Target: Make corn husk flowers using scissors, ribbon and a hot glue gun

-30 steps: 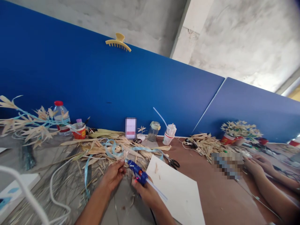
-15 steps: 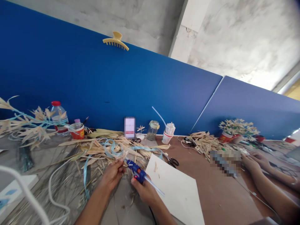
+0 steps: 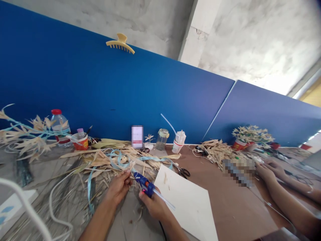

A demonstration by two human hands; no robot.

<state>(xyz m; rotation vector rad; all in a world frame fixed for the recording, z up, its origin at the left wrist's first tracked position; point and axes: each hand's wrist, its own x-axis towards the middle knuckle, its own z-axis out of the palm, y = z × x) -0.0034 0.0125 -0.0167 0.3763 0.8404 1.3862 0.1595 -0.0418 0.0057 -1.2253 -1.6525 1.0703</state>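
Note:
My right hand (image 3: 153,201) is wrapped round a blue hot glue gun (image 3: 144,183), a small red light glowing on it. A clear glue stick (image 3: 164,199) juts from its back end. The gun's nozzle points up and left, close to the fingertips of my left hand (image 3: 120,187). Those fingers are pinched together on a small pale piece, perhaps dried husk, too small to make out for sure. Behind both hands lies a heap of dried husk strips (image 3: 100,160) with a light blue ribbon (image 3: 117,160) curled among them.
A white board (image 3: 188,207) lies right of the glue gun, with scissors (image 3: 184,172) behind it. A phone (image 3: 137,137), a glass jar (image 3: 162,139) and a paper cup (image 3: 178,146) stand along the blue partition (image 3: 140,93). Another person's hands (image 3: 267,170) work at far right.
The view has shifted slightly, so everything sits a little further left. My hands and the glue gun keep almost the same pose.

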